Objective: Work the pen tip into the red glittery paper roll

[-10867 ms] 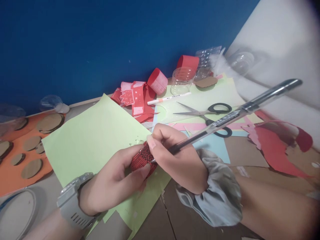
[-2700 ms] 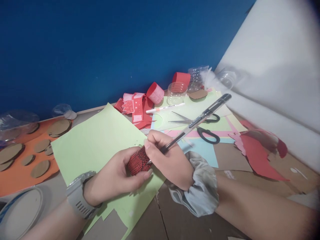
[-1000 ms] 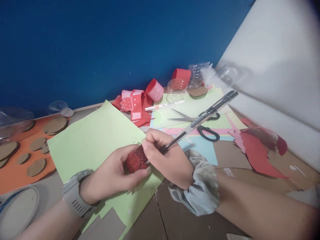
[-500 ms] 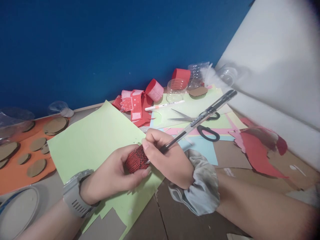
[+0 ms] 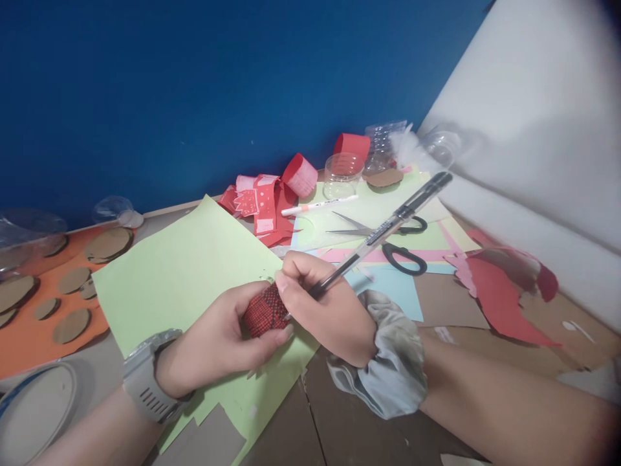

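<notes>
My left hand (image 5: 226, 340) is closed around a small rounded red piece (image 5: 264, 312) covered in a dark grid of lines; its exact kind I cannot make out. In my right hand (image 5: 325, 307) is a clear-barrelled black gel pen (image 5: 371, 241), pinched near its tip and slanting up to the right. The pen's tip meets the right side of the red piece, partly behind my fingers. Both hands are over a light green sheet of paper (image 5: 179, 259).
Black-handled scissors (image 5: 407, 259) lie open on coloured paper, near a white marker (image 5: 320, 205). Red paper cutouts (image 5: 264, 204) and a clear plastic ring (image 5: 343, 178) stand by the blue wall. Cardboard discs (image 5: 72, 325) rest on orange paper at left; a red paper scrap (image 5: 504, 298) is at right.
The pen's upper end has tipped slightly to the left and up. My left hand and the red piece have hardly moved.
</notes>
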A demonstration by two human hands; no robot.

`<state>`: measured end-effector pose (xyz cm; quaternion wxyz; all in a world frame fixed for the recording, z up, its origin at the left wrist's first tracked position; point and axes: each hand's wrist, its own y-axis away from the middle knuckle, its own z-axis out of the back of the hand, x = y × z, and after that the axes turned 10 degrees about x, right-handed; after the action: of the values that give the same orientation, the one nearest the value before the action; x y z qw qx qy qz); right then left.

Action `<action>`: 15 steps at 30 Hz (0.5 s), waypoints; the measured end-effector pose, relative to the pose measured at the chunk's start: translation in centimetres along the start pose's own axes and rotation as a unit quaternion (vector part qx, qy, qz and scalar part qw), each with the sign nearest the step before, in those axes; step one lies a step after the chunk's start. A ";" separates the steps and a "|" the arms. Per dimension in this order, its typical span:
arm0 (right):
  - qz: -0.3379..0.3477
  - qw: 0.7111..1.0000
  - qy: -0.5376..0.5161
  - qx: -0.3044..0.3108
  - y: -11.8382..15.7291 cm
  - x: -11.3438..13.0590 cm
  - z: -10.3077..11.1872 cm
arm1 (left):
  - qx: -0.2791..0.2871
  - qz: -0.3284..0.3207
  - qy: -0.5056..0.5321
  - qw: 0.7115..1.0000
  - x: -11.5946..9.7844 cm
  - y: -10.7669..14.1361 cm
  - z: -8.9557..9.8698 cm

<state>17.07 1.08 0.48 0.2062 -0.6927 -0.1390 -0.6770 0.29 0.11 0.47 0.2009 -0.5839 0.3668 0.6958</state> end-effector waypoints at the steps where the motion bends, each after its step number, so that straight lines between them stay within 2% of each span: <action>1: 0.001 1.000 -0.002 -0.003 0.0 0.0 0.0 | 0.000 0.001 0.000 1.000 0.0 0.0 0.0; 15: -0.011 1.000 -0.004 -0.003 0.1 0.1 0.0 | 0.006 -0.001 -0.002 1.000 0.1 0.0 0.0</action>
<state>17.10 1.01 0.56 0.1964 -0.6941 -0.1453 -0.6771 0.24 0.10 0.43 0.2055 -0.5819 0.3697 0.6946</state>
